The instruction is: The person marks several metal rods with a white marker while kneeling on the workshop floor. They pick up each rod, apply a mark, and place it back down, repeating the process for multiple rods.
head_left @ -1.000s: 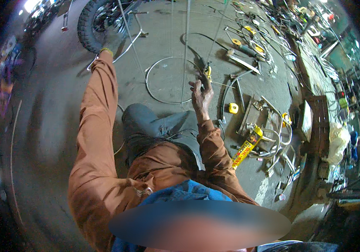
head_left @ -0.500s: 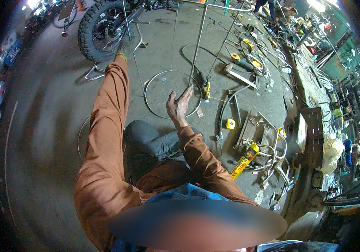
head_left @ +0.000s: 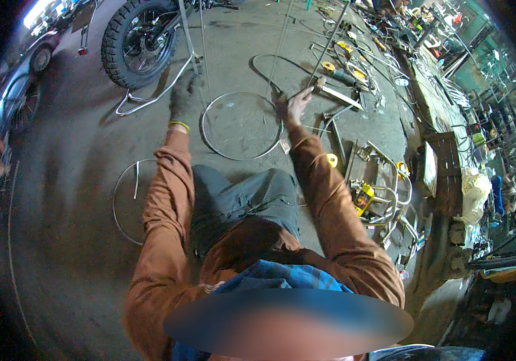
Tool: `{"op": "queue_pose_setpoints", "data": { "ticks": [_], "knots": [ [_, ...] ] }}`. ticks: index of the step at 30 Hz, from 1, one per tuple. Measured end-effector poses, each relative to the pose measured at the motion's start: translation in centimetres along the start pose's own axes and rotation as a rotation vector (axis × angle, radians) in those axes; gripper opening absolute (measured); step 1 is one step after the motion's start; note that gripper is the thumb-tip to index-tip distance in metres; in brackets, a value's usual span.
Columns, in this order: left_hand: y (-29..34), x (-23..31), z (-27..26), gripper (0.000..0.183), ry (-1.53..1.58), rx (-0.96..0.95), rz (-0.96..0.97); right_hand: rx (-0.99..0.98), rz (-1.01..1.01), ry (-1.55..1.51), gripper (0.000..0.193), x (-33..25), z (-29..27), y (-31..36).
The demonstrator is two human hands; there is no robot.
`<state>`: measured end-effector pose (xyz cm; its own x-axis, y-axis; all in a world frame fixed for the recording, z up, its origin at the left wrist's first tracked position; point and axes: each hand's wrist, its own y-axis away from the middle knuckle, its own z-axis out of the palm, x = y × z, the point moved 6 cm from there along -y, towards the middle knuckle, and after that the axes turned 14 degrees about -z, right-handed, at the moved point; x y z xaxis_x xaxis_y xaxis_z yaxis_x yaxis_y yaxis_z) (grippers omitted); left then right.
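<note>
My right hand [head_left: 295,109] reaches down at the right edge of a metal hoop [head_left: 234,159] lying on the floor, close to the hammer [head_left: 341,96]. Its fingers look stretched out and apart; whatever lies beneath the palm is hidden. Thin upright rods [head_left: 205,54] rise around the hoop and run out of the top of the view. To the left of the hoop, my left hand [head_left: 182,102] is dark and smeared by motion below a yellow wristband [head_left: 178,125]. Its fingers cannot be made out, nor whether it touches a rod.
A motorcycle's knobbly rear tyre [head_left: 137,45] and a bent tube stand [head_left: 155,99] are ahead on the left. A second hoop [head_left: 115,207] lies by my left forearm. On the right are a grinder [head_left: 337,73], a tape measure [head_left: 331,160], a yellow can [head_left: 364,197] and bent tubes [head_left: 393,180].
My left hand has come down and nearer from beside the tyre. The right hand has moved right and farther out, from over the hoop to its edge. The view has shifted, and the rods' top is out of sight.
</note>
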<state>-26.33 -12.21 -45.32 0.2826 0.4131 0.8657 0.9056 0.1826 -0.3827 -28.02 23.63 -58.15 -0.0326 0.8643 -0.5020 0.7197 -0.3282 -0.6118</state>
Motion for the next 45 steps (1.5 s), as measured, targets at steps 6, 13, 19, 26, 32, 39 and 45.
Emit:
{"op": "queue_pose_setpoints", "data": {
  "ticks": [6, 13, 19, 26, 32, 39, 45],
  "knots": [
    [7.2, 6.6, 5.7, 0.026, -0.050, 0.003, 0.188, -0.292, -0.205, -0.257, 0.023, 1.9, -1.4, -5.5],
    [8.5, 8.5, 10.6, 0.025, -0.069, 0.122, 0.255, -0.185, -0.018, -0.693, 0.031, 1.9, -0.3, 4.1],
    [7.7, 6.8, 11.6, 0.029, -0.086, 0.034, 0.383, -0.221, 0.162, -0.752, 0.051, -4.6, -0.9, 17.3],
    [2.4, 6.4, 4.1, 0.041, -0.307, 0.165, 0.348, -0.377, 0.249, -0.700, 0.050, -2.2, -3.2, 23.9],
    [-6.0, 13.9, -5.4, 0.043, -0.468, 0.297, 0.308, -0.273, 0.176, -0.395, 0.034, 2.3, -4.7, 27.6],
    [-9.7, 19.4, -6.0, 0.042, -0.595, 0.158, 0.401, -0.290, 0.103, -0.400, 0.028, 1.4, -3.1, 28.0],
    [-10.0, 20.9, -6.0, 0.042, -0.614, 0.118, 0.421, -0.350, 0.133, -0.359, 0.029, 1.4, -3.0, 28.2]
  ]
}}
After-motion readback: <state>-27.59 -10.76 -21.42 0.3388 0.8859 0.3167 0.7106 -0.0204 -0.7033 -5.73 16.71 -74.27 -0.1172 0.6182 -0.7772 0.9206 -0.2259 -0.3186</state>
